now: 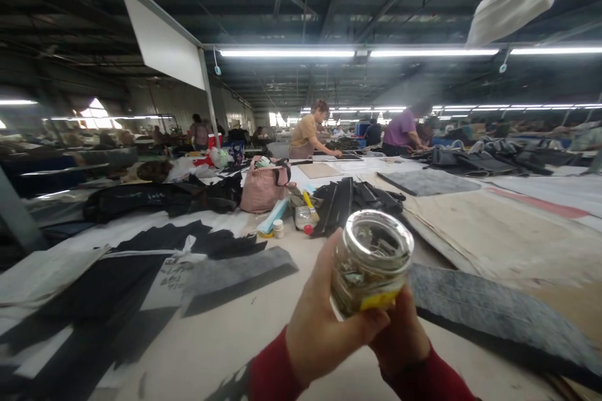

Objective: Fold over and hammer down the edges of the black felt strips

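An open glass jar (371, 263) with a yellow label is raised over the table, tilted slightly so that its mouth shows. Small shiny pieces lie inside it, too blurred to name. My left hand (324, 319) wraps round its left side, the thumb lying across the front near the label. From below and the right, my right hand (402, 332) grips the jar too; part of its fingers is hidden behind the glass and the left thumb. Grey fabric strips (498, 313) lie on the table to the right of the hands.
Black cut fabric (108, 288) covers the left of the table (221, 351). Farther back are a pink bag (266, 185), a small white bottle (278, 229) and a yellow-handled brush (309, 203). Beige sheets (498, 232) lie right. Two people (305, 131) work across the table.
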{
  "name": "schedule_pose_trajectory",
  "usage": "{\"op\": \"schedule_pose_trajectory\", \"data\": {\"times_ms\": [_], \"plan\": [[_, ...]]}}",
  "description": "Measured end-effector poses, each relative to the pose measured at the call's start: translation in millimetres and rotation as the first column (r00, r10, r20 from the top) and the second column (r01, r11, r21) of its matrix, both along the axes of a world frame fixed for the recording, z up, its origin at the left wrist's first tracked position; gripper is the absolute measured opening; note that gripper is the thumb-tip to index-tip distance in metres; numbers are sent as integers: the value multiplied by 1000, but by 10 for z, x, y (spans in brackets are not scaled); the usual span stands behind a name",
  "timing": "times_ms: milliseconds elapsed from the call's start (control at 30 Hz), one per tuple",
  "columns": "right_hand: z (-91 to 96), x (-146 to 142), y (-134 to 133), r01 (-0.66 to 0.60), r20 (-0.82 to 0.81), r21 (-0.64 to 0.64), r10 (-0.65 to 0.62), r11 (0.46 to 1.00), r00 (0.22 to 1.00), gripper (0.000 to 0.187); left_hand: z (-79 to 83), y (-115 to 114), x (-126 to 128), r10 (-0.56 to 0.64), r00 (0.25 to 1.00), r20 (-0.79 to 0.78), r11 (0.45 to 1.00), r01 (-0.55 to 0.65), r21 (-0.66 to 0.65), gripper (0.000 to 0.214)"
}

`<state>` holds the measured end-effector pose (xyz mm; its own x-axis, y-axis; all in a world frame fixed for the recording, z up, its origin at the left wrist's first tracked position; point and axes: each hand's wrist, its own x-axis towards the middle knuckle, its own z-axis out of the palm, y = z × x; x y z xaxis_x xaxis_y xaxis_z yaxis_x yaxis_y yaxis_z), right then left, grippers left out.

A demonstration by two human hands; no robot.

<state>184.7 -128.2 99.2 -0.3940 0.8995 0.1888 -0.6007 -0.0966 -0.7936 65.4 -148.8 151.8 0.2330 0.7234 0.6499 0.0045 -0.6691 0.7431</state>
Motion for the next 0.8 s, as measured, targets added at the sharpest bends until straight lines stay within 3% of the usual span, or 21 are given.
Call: {"op": "schedule_pose_trajectory", "data": {"times_ms": [133, 300, 433, 533, 633, 800], "plan": [[-177, -16, 113, 40, -34, -175, -47, 984, 998, 68, 46, 148, -56, -82, 996, 21, 989, 84, -123, 66], [-362, -91, 288, 79, 14, -237, -78, 968, 997, 66, -3, 411, -191, -171, 985, 19, 941, 169, -292, 58], [-373, -198, 404, 70, 41, -306, -61, 949, 997, 62, -117, 670, -305, -193, 981, 28, 892, 187, -412, 59], [-310, -282, 485, 34, 40, -336, -21, 941, 999, 64, -138, 831, -382, -136, 989, 60, 905, 148, -399, 57], [-285, -333, 561, -19, 14, -311, 25, 950, 1000, 61, -49, 1005, -498, -59, 997, 55, 922, 76, -380, 54], [-501, -372, 660, -11, 86, -321, 41, 947, 995, 56, 169, 1539, -794, 184, 983, 12, 946, -174, -274, 54]]}}
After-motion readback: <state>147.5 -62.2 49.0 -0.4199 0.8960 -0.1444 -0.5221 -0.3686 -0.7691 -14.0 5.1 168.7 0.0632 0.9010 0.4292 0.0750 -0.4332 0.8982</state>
